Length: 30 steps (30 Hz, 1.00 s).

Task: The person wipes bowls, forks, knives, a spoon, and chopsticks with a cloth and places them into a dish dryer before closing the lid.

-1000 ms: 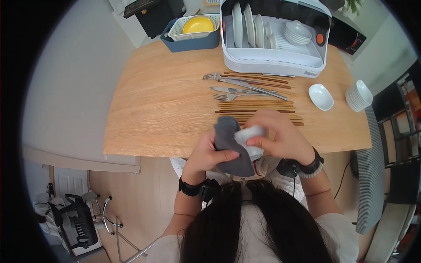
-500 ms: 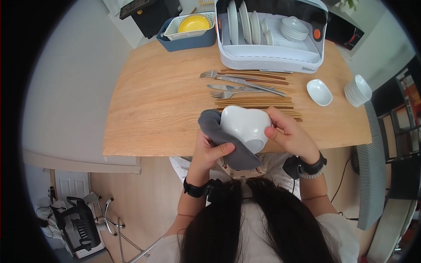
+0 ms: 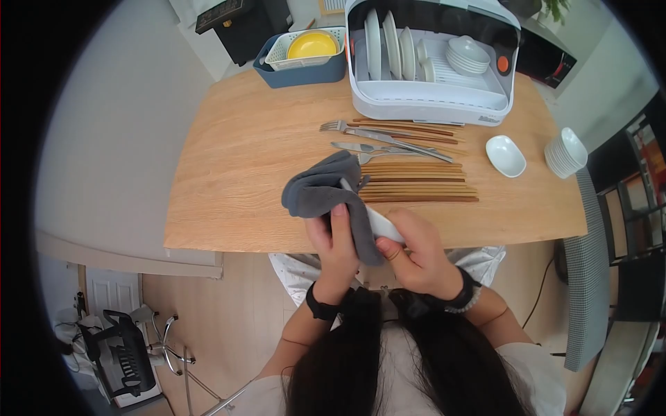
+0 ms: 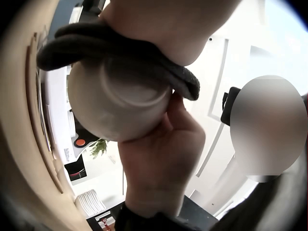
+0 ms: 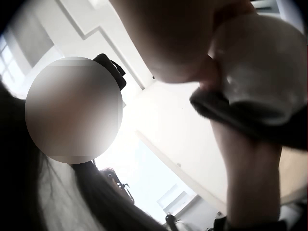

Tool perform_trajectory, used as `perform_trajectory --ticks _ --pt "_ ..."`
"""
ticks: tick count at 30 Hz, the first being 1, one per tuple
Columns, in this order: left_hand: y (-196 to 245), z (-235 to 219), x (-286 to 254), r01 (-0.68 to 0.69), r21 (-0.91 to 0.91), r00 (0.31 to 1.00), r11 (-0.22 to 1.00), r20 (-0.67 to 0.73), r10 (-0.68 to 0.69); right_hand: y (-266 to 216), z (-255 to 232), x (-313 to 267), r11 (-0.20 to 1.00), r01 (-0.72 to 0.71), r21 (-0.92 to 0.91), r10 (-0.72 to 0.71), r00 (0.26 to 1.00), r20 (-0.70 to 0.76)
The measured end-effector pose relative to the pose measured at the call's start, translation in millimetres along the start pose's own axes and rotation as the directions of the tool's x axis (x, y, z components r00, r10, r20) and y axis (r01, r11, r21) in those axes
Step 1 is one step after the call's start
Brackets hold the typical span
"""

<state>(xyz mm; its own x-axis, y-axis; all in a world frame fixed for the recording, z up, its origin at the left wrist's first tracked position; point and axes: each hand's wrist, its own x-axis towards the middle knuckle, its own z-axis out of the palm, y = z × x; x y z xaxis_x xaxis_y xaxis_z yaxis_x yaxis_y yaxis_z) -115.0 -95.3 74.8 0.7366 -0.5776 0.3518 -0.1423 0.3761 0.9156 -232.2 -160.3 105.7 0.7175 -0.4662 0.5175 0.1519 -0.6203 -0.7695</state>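
Note:
A white bowl (image 3: 383, 227) is held over the table's front edge, tilted so that only a narrow part shows in the head view. Its rounded underside and foot ring face the left wrist camera, where the bowl (image 4: 96, 106) appears large. My left hand (image 3: 336, 244) grips a folded grey cloth (image 3: 320, 186) that wraps over the bowl's left side, thumb on top. On the other side, my right hand (image 3: 421, 258) pinches the bowl's edge between thumb and fingers. In the right wrist view the cloth (image 5: 216, 106) lies against the bowl (image 5: 264, 57).
Beyond the hands lie rows of chopsticks (image 3: 423, 182), with forks and knives (image 3: 395, 141) behind. A small white dish (image 3: 506, 157) and stacked white bowls (image 3: 567, 154) stand right. At the back are a dish rack (image 3: 430, 109) with plates and a blue basin (image 3: 305, 76).
The bowl has turned from showing its broad outside to nearly edge-on. The cloth and left hand have shifted left and away from the body; the right hand has come lower and nearer the left.

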Motion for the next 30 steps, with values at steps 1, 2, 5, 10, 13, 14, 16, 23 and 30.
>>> perform_trajectory --ticks 1,2,5,10,13,14,16,23,30 --pt "-6 4 -3 -0.081 0.031 0.995 0.996 -0.050 0.082 2 9 -4 1.000 0.005 0.000 -0.005 1.000 0.001" --pt "-13 7 -8 -0.119 0.064 0.993 0.991 -0.015 0.120 3 18 -7 0.989 -0.032 0.146 0.057 0.985 -0.164" --pt "-26 31 -28 -0.128 0.007 0.990 0.992 -0.051 0.128 6 35 -10 0.946 0.059 0.320 0.073 0.920 -0.385" --pt "-48 6 -47 0.108 -0.097 0.967 0.989 0.243 -0.081 18 17 -11 0.920 0.253 0.301 -0.222 0.966 -0.134" --pt "-31 8 -35 0.044 0.025 0.981 0.999 0.186 -0.048 18 10 -8 0.885 0.324 0.336 -0.324 0.944 -0.057" --pt "-27 9 -26 0.261 -0.297 0.959 0.918 0.187 -0.212 16 4 -9 0.884 0.329 0.334 -0.328 0.943 -0.059" --pt "-26 4 -4 0.449 -0.674 0.889 0.586 0.403 -0.217 15 -13 -14 0.916 0.081 0.392 -0.133 0.985 0.107" --pt "9 19 20 0.504 -0.773 0.775 0.386 0.208 -0.596 35 -44 -16 0.648 -0.347 0.678 0.256 0.938 0.236" --pt "-77 -36 23 0.471 -0.791 0.845 0.390 0.278 -0.457 43 -111 31 0.920 -0.130 0.370 0.223 0.949 -0.222"
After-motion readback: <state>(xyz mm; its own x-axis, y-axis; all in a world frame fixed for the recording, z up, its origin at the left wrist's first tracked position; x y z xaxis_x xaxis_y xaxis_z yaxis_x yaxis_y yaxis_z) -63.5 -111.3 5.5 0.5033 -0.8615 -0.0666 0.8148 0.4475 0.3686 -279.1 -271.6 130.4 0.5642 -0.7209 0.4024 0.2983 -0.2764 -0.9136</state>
